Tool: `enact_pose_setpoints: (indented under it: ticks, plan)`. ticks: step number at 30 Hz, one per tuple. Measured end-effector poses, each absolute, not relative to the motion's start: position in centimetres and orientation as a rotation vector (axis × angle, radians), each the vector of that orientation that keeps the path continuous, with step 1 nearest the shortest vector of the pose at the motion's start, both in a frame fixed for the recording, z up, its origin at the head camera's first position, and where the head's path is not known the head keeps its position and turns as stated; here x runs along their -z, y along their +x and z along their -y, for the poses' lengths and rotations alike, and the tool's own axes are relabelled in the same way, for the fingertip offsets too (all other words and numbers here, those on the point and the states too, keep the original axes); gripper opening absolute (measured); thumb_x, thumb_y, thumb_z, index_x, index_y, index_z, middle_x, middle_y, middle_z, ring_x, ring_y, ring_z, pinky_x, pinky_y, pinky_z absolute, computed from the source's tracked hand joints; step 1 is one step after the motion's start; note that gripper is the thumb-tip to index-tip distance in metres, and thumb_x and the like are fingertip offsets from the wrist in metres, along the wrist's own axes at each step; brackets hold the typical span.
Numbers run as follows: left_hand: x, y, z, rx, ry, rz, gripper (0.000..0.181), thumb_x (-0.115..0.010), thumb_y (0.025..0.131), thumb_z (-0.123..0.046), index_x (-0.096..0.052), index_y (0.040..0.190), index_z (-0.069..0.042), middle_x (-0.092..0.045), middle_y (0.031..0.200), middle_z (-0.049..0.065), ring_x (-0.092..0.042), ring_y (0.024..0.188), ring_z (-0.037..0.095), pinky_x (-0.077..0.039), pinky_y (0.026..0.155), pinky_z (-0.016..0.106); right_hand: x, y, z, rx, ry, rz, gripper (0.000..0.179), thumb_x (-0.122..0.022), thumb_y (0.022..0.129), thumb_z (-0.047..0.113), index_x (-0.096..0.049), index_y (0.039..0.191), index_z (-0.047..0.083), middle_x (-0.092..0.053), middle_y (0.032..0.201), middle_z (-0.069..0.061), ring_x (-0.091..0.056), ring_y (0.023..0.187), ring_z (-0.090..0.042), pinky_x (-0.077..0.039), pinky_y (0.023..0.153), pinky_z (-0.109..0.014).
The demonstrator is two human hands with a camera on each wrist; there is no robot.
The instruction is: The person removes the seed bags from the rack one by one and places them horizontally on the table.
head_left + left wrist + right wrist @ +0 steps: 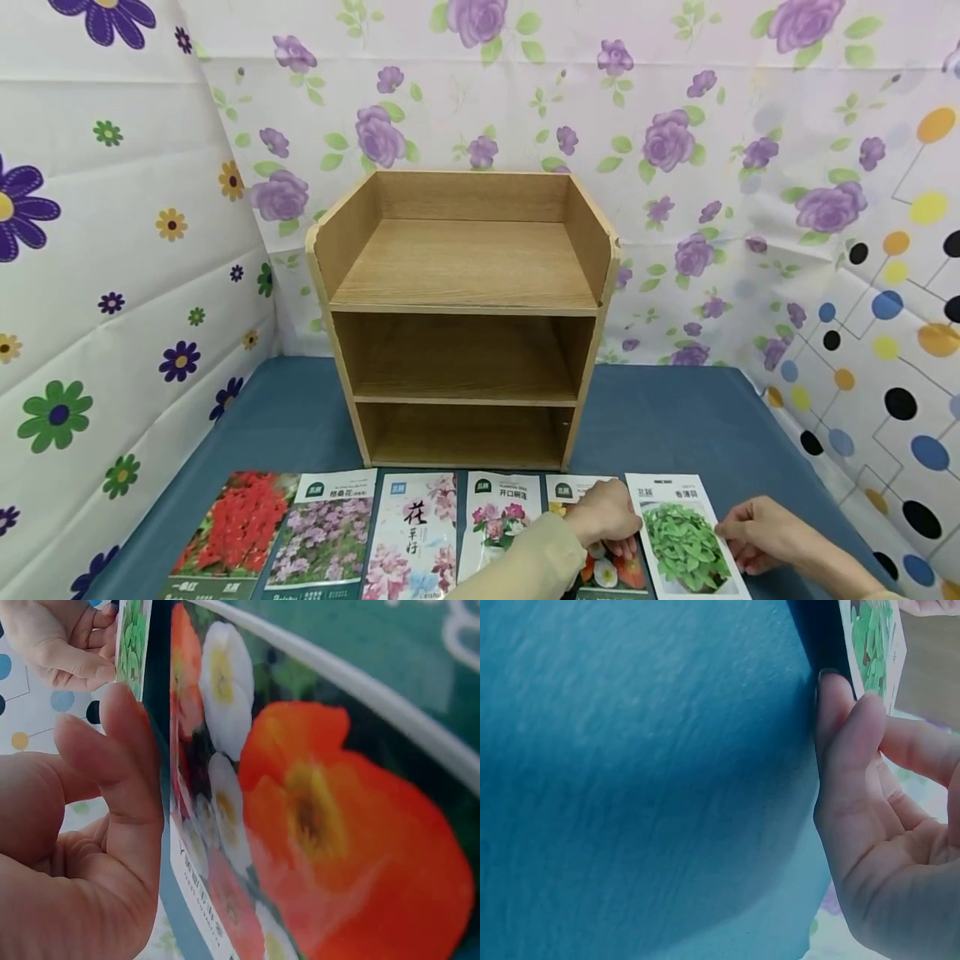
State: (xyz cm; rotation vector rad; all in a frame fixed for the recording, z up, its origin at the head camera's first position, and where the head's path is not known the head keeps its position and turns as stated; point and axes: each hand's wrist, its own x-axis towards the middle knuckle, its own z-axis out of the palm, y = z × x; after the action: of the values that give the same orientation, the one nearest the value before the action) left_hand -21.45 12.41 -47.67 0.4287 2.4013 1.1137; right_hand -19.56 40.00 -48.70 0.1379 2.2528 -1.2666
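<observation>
A seed packet with green leaves (686, 546) lies at the right end of a row of packets. My right hand (765, 533) pinches its right edge between thumb and fingers. The right wrist view shows these fingertips (866, 724) at the packet's edge, just above the blue surface. My left hand (606, 510) is over the poppy seed packet (611, 575), its loosely bent fingers beside the green-leaf packet's left edge. In the left wrist view nothing shows between the left thumb and index finger. Whether the left fingertips touch the packet is unclear.
Leftward along the front lie packets with red flowers (243, 525), purple flowers (322, 533), pink blossoms (411, 533) and pink-white flowers (498, 508). A wooden shelf unit (465, 308) stands behind them on the blue table (652, 425). Patterned cloths (480, 100) surround the table.
</observation>
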Motion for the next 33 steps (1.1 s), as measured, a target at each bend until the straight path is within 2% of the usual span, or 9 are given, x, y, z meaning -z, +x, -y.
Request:
enact_pose_setpoints:
  ticks: [9, 14, 18, 23, 26, 30, 33]
  plan:
    - [48.6, -22.0, -12.9, -1.016, 0.407, -2.521, 0.040, -0.063, 0.090, -0.011, -0.062, 0.050, -0.008, -0.053, 0.039, 0.000, -0.050, 0.030, 0.012, -0.042, 0.034, 0.023, 49.1, -19.8, -39.2, 1.150, 0.186, -2.364, 0.018, -0.065, 0.092, 0.018, -0.070, 0.084, 0.002, -0.065, 0.066, -0.006, -0.059, 0.053, -0.011, -0.052, 0.052, -0.028]
    - [48.5, -22.0, -13.0, -1.062, 0.402, -2.511, 0.042, -0.061, 0.090, -0.010, -0.062, 0.049, -0.006, -0.054, 0.039, 0.002, -0.047, 0.028, 0.011, -0.037, 0.030, 0.022, 48.5, -19.8, -38.6, 1.009, 0.245, -2.518, 0.022, -0.067, 0.092, 0.018, -0.066, 0.075, 0.004, -0.062, 0.065, -0.008, -0.060, 0.051, -0.016, -0.052, 0.050, -0.031]
    - [47.7, -22.0, -12.8, -1.108, 0.442, -2.488, 0.042, -0.061, 0.093, -0.013, -0.063, 0.051, -0.006, -0.055, 0.041, 0.003, -0.048, 0.030, 0.015, -0.041, 0.032, 0.025, 48.0, -19.7, -38.2, 0.936, 0.252, -2.634, 0.024, -0.066, 0.092, 0.018, -0.061, 0.072, 0.004, -0.060, 0.064, -0.009, -0.061, 0.050, -0.020, -0.052, 0.048, -0.034]
    - [46.5, -22.2, -11.4, -1.270, 0.518, -2.323, 0.030, -0.059, 0.097, -0.014, -0.068, 0.070, -0.006, -0.058, 0.049, 0.006, -0.054, 0.040, 0.022, -0.049, 0.042, 0.033, 46.9, -19.4, -37.1, 0.868, 0.148, -2.756, 0.014, -0.062, 0.095, 0.015, -0.066, 0.085, 0.006, -0.059, 0.065, -0.006, -0.059, 0.050, -0.022, -0.048, 0.046, -0.035]
    - [45.9, -22.2, -10.1, -1.319, 0.573, -2.272, 0.020, -0.058, 0.099, -0.016, -0.068, 0.083, -0.008, -0.061, 0.056, 0.008, -0.057, 0.046, 0.024, -0.050, 0.045, 0.033, 46.0, -19.1, -35.6, 0.810, 0.049, -2.841, 0.012, -0.061, 0.096, 0.017, -0.069, 0.093, 0.007, -0.061, 0.071, -0.002, -0.059, 0.056, -0.019, -0.046, 0.050, -0.035]
    - [45.6, -21.8, -7.8, -1.300, 0.620, -2.359, 0.014, -0.058, 0.098, -0.020, -0.069, 0.094, -0.012, -0.063, 0.063, 0.003, -0.056, 0.046, 0.019, -0.047, 0.048, 0.028, 45.0, -18.6, -32.7, 0.734, -0.038, -2.918, 0.022, -0.062, 0.096, 0.027, -0.068, 0.103, 0.007, -0.065, 0.086, -0.001, -0.061, 0.072, -0.017, -0.049, 0.056, -0.038]
    - [45.4, -21.6, -5.4, -1.266, 0.664, -2.488, 0.014, -0.060, 0.097, -0.021, -0.070, 0.099, -0.012, -0.062, 0.070, -0.006, -0.053, 0.048, 0.011, -0.043, 0.050, 0.024, 44.7, -18.2, -30.4, 0.685, -0.069, -2.961, 0.037, -0.064, 0.095, 0.038, -0.066, 0.114, 0.008, -0.065, 0.102, -0.007, -0.063, 0.084, -0.023, -0.050, 0.059, -0.042]
